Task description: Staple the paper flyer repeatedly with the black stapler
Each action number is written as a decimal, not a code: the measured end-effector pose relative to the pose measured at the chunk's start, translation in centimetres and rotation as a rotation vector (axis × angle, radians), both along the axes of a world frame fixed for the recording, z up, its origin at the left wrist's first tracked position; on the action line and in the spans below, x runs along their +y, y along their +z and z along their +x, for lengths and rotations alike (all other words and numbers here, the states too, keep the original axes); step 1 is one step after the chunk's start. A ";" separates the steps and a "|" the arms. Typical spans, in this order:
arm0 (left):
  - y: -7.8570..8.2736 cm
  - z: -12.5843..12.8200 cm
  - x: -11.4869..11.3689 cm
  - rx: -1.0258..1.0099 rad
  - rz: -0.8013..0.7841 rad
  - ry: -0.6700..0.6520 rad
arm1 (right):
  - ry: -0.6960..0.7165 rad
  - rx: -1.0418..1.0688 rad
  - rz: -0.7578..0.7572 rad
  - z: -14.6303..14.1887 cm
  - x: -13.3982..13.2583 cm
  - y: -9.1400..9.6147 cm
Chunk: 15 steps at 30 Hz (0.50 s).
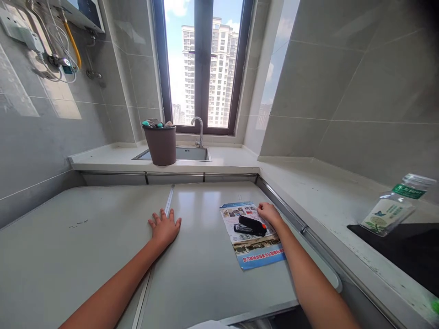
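Note:
My left hand [165,228] lies flat on the pale table top [202,283], fingers spread, over the seam between two panels. A printed leaflet [259,257] with blue edges and pictures rests on the right panel. On top of it sits a black stapler [251,225] with a red-orange spot at its right end. Curled closed, my right hand [269,214] is at the leaflet's upper right edge, just beyond the stapler and apart from it. The inside of its fingers is hidden, so I cannot tell whether it grips anything.
Ahead, a brown bucket [159,146] with things in it stands at the sink [192,154], beside a faucet [200,130]. A white counter [308,183] runs along the right, carrying a clear bottle [394,208] with a green label. The table's dark near edge shows at the bottom.

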<state>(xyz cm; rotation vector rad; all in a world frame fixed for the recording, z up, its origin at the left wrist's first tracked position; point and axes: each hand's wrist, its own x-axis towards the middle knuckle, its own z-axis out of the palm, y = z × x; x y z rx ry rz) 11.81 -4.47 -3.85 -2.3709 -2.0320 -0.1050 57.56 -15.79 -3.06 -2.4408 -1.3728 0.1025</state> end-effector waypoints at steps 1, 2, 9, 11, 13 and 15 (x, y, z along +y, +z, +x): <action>0.0 0.1 0.0 0.002 -0.006 0.000 | -0.009 -0.004 -0.006 0.0 0.0 0.0; 0.0 0.1 0.0 0.004 -0.010 0.000 | -0.017 -0.007 -0.012 0.1 0.1 0.0; 0.0 0.1 0.0 0.022 0.012 -0.002 | -0.087 -0.004 -0.039 0.5 0.1 -0.3; 0.0 0.1 -0.1 0.023 0.014 -0.002 | -0.109 -0.001 -0.041 0.6 0.1 -0.3; 0.1 0.2 -0.1 0.025 0.018 0.000 | -0.130 0.000 -0.040 0.6 0.1 -0.3; 0.2 0.2 -0.2 0.029 0.023 0.003 | -0.146 -0.002 -0.036 0.5 0.0 -0.3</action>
